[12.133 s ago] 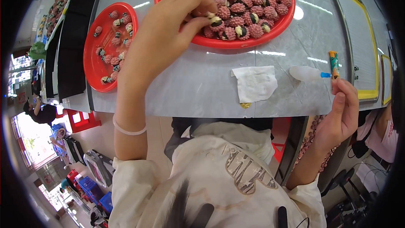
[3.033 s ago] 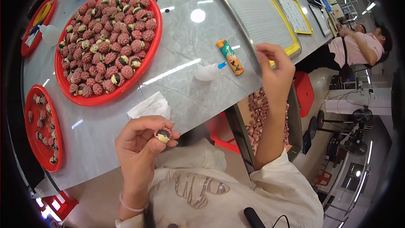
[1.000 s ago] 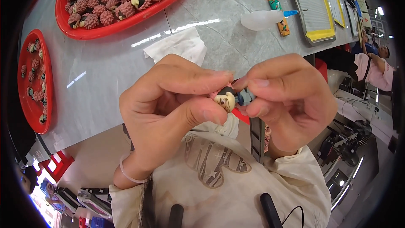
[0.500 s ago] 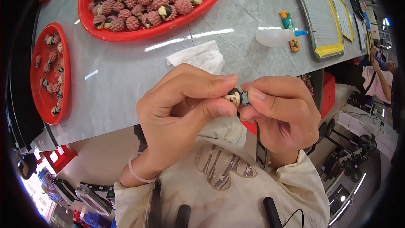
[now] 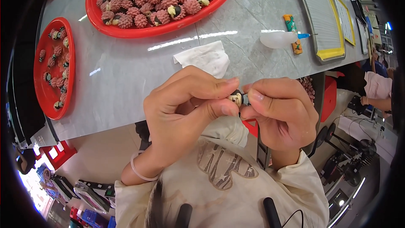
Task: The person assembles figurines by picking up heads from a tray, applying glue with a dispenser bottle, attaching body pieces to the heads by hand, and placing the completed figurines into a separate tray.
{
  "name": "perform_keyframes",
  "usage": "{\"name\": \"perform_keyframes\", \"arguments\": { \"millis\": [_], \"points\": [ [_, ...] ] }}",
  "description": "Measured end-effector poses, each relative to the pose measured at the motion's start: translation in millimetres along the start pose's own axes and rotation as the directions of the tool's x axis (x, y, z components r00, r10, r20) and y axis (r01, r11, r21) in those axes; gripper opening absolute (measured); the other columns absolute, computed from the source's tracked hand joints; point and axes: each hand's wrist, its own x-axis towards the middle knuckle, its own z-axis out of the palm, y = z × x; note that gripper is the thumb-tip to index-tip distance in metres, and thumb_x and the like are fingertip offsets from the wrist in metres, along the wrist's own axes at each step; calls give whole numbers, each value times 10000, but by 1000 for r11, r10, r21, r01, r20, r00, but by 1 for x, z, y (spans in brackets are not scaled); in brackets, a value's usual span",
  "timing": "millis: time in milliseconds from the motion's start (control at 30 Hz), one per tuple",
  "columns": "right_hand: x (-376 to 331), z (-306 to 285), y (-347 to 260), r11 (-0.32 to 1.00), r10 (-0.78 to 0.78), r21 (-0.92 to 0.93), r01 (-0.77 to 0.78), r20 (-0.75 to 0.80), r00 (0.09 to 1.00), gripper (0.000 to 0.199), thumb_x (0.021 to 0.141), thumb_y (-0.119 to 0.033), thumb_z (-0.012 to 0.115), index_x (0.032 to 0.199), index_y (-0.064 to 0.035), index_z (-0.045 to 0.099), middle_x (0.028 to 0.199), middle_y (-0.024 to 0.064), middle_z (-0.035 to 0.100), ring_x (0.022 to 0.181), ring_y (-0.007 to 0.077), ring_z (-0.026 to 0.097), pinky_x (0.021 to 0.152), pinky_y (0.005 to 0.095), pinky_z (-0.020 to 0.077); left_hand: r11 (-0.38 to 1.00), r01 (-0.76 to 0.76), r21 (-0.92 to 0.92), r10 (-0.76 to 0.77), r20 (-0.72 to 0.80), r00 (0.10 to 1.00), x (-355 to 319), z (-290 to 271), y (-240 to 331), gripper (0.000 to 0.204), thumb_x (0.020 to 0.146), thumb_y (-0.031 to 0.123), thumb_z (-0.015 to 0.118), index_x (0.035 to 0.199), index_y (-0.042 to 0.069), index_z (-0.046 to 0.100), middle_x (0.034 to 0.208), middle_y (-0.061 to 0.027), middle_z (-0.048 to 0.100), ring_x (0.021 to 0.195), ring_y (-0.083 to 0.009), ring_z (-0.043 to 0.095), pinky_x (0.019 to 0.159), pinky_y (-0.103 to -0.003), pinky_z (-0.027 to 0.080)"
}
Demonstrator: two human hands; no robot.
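A small doll figurine [image 5: 237, 98], with a dark top, a cream face and a grey-green part, is pinched between my two hands in front of my chest. My left hand [image 5: 185, 105] grips its head end between thumb and forefinger. Closed on the other end are the thumb and fingers of my right hand [image 5: 284, 112], which hide much of it. Just beyond my left hand a crumpled white cloth [image 5: 204, 58] lies on the grey table [image 5: 126, 84].
A large red tray [image 5: 168, 28] heaped with pink knobbly figurines stands at the back; a smaller red tray [image 5: 42, 88] with several is at left. Rightward lie a white squeeze bottle [image 5: 276, 39] with a blue tip, an orange-green packet [image 5: 291, 25] and a yellow-edged tray [image 5: 331, 52].
The view has shifted a little, so the trays and cloth sit slightly further right. Both hands keep hold of the figurine, with hardly any change in grip.
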Motion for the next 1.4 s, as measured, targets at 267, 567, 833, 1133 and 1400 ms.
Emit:
{"name": "perform_keyframes", "arguments": {
  "millis": [267, 567, 833, 1133, 1400],
  "points": [
    [5, 11, -13, 991, -87, -97, 87, 6, 996, 220, 612, -92, 671, 808, -28, 593, 849, 118, 549, 699, 196, 536, 556, 252, 430, 902, 286, -324, -243, 168, 955, 4, -19, 18, 328, 632, -51, 660, 927, -16, 520, 850, -47, 514, 834, -96, 491, 673, -223, 440],
    [-1, 5, -9, 998, 0, -59, -1, -27, 1000, 247, 726, -258, 599, 802, -23, 587, 856, 137, 542, 714, 212, 516, 554, 257, 407, 798, -115, 591, 389, -361, 848, 8, -129, 82, 260, 747, 70, 538, 988, -18, 500, 991, -112, 528, 918, -177, 505, 811, -268, 382],
    [3, 11, -10, 999, 47, -18, -47, -4, 999, 138, 725, -102, 583, 785, 22, 574, 758, 140, 561, 635, 211, 535, 535, 254, 427, 13, 347, 938, 225, -341, 913, 15, -192, 79, 561, 821, 389, 413, 1273, 112, 230, 1320, -148, 201, 1228, -326, 129, 992, -400, 114],
    [-2, 4, -3, 996, 75, -42, -76, -31, 997, 156, 634, -4, 615, 788, -6, 595, 717, 92, 572, 557, 191, 530, 480, 246, 415, -13, 65, 998, 43, -65, 997, 26, -177, 88, 438, 814, 232, 441, 1224, 114, 346, 1323, -102, 225, 1231, -272, 168, 998, -374, 121],
    [-6, -3, 4, 997, 28, -77, -26, 21, 999, 174, 619, 12, 613, 791, -12, 595, 692, 85, 573, 550, 196, 534, 476, 257, 417, -192, 247, 950, 143, -222, 965, 26, -189, 94, 449, 826, 274, 402, 1249, 149, 317, 1334, -87, 203, 1244, -262, 126, 1002, -404, 75]
  ]
}}
